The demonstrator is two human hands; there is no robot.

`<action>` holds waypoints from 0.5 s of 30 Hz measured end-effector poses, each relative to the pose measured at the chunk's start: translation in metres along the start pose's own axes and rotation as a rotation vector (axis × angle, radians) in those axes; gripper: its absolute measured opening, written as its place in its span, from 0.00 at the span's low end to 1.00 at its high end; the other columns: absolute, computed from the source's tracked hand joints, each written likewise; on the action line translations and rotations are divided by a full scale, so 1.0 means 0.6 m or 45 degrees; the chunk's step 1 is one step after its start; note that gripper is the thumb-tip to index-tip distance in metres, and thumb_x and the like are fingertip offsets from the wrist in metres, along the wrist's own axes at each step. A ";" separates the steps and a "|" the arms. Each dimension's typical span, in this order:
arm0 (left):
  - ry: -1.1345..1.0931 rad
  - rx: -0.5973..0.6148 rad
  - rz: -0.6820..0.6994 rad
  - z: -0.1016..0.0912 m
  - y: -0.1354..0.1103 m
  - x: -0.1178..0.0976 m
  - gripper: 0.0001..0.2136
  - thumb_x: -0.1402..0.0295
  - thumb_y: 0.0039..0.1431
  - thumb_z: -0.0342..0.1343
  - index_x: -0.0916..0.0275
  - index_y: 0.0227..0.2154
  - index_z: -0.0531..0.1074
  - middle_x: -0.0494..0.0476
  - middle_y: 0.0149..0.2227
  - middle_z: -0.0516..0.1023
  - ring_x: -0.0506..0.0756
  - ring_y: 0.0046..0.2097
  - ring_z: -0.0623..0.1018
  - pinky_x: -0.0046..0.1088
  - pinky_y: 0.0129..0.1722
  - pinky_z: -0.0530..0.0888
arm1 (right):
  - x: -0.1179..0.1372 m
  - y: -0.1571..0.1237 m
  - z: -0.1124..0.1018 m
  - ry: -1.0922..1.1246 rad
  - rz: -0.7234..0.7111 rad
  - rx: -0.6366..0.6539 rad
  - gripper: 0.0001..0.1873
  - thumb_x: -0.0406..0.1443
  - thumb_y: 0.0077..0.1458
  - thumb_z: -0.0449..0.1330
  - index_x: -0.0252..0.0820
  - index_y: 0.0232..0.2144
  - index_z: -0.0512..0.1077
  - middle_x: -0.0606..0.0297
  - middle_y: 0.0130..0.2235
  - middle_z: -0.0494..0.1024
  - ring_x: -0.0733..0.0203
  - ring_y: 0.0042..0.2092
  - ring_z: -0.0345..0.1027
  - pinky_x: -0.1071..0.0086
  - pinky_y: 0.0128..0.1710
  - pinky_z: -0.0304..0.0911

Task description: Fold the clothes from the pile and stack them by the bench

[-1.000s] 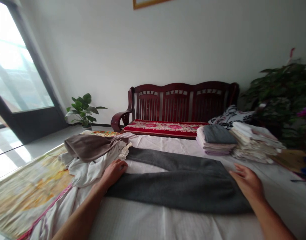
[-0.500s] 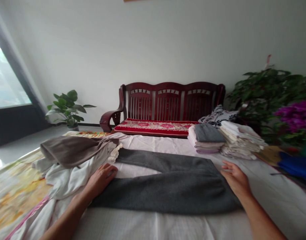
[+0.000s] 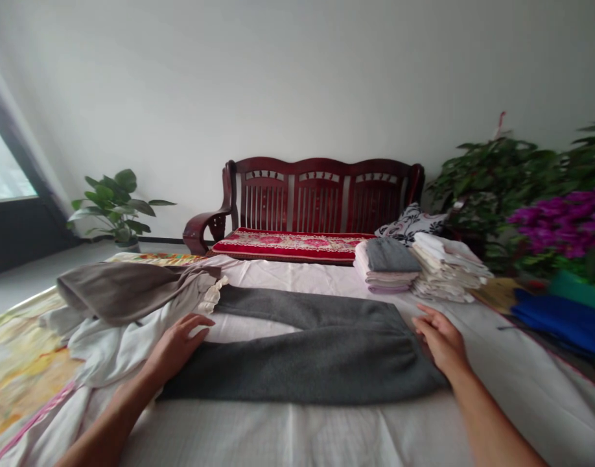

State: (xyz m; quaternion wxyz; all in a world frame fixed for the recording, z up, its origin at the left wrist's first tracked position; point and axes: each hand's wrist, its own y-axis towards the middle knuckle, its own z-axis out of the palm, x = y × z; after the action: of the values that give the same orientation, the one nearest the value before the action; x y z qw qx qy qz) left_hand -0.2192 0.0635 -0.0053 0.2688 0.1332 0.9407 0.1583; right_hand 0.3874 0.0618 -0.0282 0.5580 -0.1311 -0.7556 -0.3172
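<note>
A pair of dark grey trousers (image 3: pixel 302 366) lies flat on a white cloth (image 3: pixel 278 434), its legs pointing left and its waist to the right. One trouser leg is stretched behind the other, with a gap of cloth between them. My left hand (image 3: pixel 181 340) is open beside the end of the nearer leg, thumb and fingers apart. At the waist end, my right hand (image 3: pixel 441 340) is open too, fingers loosely bent next to the waistband. Whether its fingertips touch the fabric I cannot tell. Left of the legs, a brown garment (image 3: pixel 127 292) lies rumpled over a pale grey one (image 3: pixel 127 344).
Folded clothes (image 3: pixel 387 266) with a grey item on top stand beside a stack of white folded cloths (image 3: pixel 448 266). Blue fabric (image 3: pixel 560 321) lies at the right edge. Behind are a red wooden bench (image 3: pixel 307 194), potted plants (image 3: pixel 120 207) and purple flowers (image 3: pixel 564 220).
The view has turned a little to the right, so everything sits further left. My right hand's fingers have bent slightly toward the waistband. The trousers lie as before.
</note>
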 end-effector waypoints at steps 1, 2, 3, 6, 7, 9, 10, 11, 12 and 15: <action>-0.015 -0.044 -0.007 -0.007 0.001 0.003 0.16 0.53 0.63 0.50 0.56 0.41 0.78 0.55 0.45 0.80 0.57 0.45 0.80 0.31 0.44 0.76 | 0.002 -0.001 0.000 0.047 0.048 0.010 0.33 0.47 0.39 0.66 0.37 0.48 0.74 0.70 0.25 0.73 0.64 0.24 0.64 0.71 0.22 0.58; -0.028 -0.091 -0.016 -0.016 0.001 0.006 0.18 0.51 0.62 0.50 0.56 0.41 0.78 0.55 0.44 0.81 0.58 0.45 0.80 0.31 0.44 0.76 | 0.004 -0.002 0.000 0.071 0.085 0.017 0.34 0.47 0.38 0.67 0.37 0.48 0.73 0.70 0.25 0.73 0.64 0.24 0.63 0.72 0.22 0.57; -0.038 -0.131 -0.027 -0.025 0.001 0.009 0.19 0.50 0.61 0.50 0.57 0.40 0.78 0.56 0.43 0.81 0.58 0.45 0.80 0.32 0.45 0.76 | 0.004 -0.003 -0.001 0.083 0.114 0.020 0.35 0.47 0.38 0.67 0.37 0.48 0.73 0.70 0.26 0.74 0.65 0.24 0.63 0.72 0.22 0.57; -0.061 -0.095 -0.038 -0.055 -0.007 0.022 0.21 0.47 0.59 0.52 0.58 0.37 0.79 0.56 0.39 0.82 0.58 0.42 0.81 0.31 0.45 0.76 | 0.004 -0.002 -0.001 0.077 0.154 -0.006 0.33 0.49 0.38 0.68 0.38 0.46 0.75 0.68 0.26 0.75 0.63 0.26 0.65 0.73 0.22 0.57; -0.053 -0.040 -0.031 -0.064 -0.014 0.025 0.20 0.47 0.58 0.53 0.58 0.36 0.79 0.56 0.39 0.83 0.58 0.41 0.81 0.30 0.44 0.77 | 0.003 -0.002 -0.001 0.077 0.168 -0.018 0.31 0.50 0.38 0.68 0.38 0.43 0.76 0.66 0.27 0.75 0.63 0.27 0.66 0.73 0.22 0.58; -0.007 0.101 0.012 -0.078 -0.034 0.031 0.18 0.49 0.58 0.56 0.56 0.37 0.79 0.55 0.40 0.83 0.58 0.43 0.81 0.30 0.45 0.77 | 0.004 -0.001 0.000 0.092 0.199 -0.040 0.29 0.50 0.38 0.67 0.38 0.39 0.76 0.64 0.28 0.77 0.62 0.27 0.67 0.73 0.22 0.58; 0.026 0.163 0.042 -0.083 -0.046 0.032 0.16 0.51 0.58 0.57 0.55 0.39 0.79 0.55 0.42 0.83 0.58 0.44 0.81 0.30 0.47 0.77 | 0.005 -0.001 0.000 0.105 0.212 -0.048 0.27 0.50 0.37 0.67 0.38 0.38 0.76 0.63 0.29 0.78 0.62 0.28 0.67 0.73 0.22 0.58; 0.058 0.219 0.080 -0.087 -0.060 0.033 0.15 0.53 0.56 0.59 0.55 0.41 0.79 0.55 0.44 0.82 0.59 0.46 0.80 0.31 0.49 0.76 | 0.006 -0.002 0.001 0.119 0.221 -0.052 0.27 0.50 0.37 0.67 0.39 0.36 0.76 0.62 0.29 0.78 0.62 0.27 0.68 0.73 0.22 0.58; 0.086 0.271 0.120 -0.090 -0.073 0.032 0.16 0.55 0.55 0.61 0.54 0.43 0.79 0.55 0.47 0.81 0.59 0.49 0.80 0.32 0.51 0.76 | 0.008 -0.002 0.002 0.131 0.230 -0.056 0.26 0.50 0.36 0.68 0.39 0.36 0.76 0.62 0.30 0.79 0.62 0.27 0.68 0.73 0.22 0.58; 0.137 0.356 0.200 -0.089 -0.108 0.021 0.21 0.62 0.51 0.62 0.53 0.50 0.76 0.57 0.54 0.77 0.61 0.55 0.77 0.33 0.55 0.74 | 0.012 -0.005 0.001 0.152 0.251 -0.067 0.26 0.50 0.34 0.68 0.40 0.34 0.75 0.62 0.30 0.79 0.62 0.27 0.68 0.74 0.21 0.59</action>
State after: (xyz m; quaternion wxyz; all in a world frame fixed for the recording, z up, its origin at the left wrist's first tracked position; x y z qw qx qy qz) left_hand -0.2695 -0.0034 0.0078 0.1835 0.2339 0.9533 0.0532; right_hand 0.3826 0.0589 -0.0225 0.6266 -0.2003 -0.6959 -0.2880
